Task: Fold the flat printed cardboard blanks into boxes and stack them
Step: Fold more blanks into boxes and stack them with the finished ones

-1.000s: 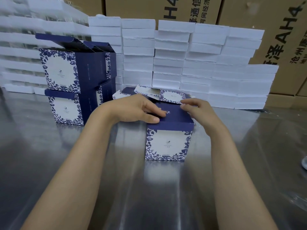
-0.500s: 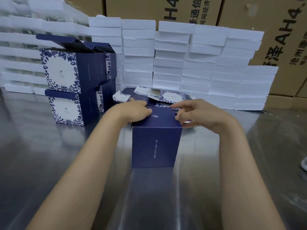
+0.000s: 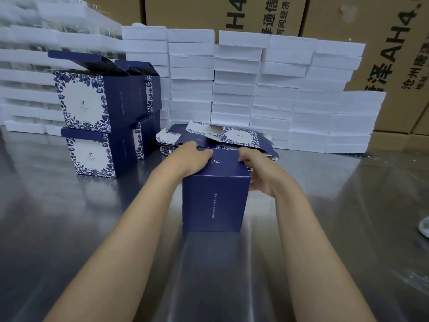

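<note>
A dark blue folded box (image 3: pixel 214 201) stands on the steel table (image 3: pixel 69 228) in the middle, a plain blue side with small white text facing me. My left hand (image 3: pixel 190 159) lies over its top left edge, fingers curled on the top panel. My right hand (image 3: pixel 260 173) grips the box's right side, thumb on the top far corner. Behind the box lies a pile of flat printed blanks (image 3: pixel 222 138). At the left, folded blue floral boxes (image 3: pixel 104 115) stand stacked two high with their lids open.
White foam slabs (image 3: pixel 267 89) are stacked in a wall along the back of the table. Brown shipping cartons (image 3: pixel 383 43) stand behind them. A white object (image 3: pixel 424 225) shows at the right edge.
The box has been turned from its floral face to a plain blue side and shifted slightly left. My right hand has slid down onto the box's right side.
</note>
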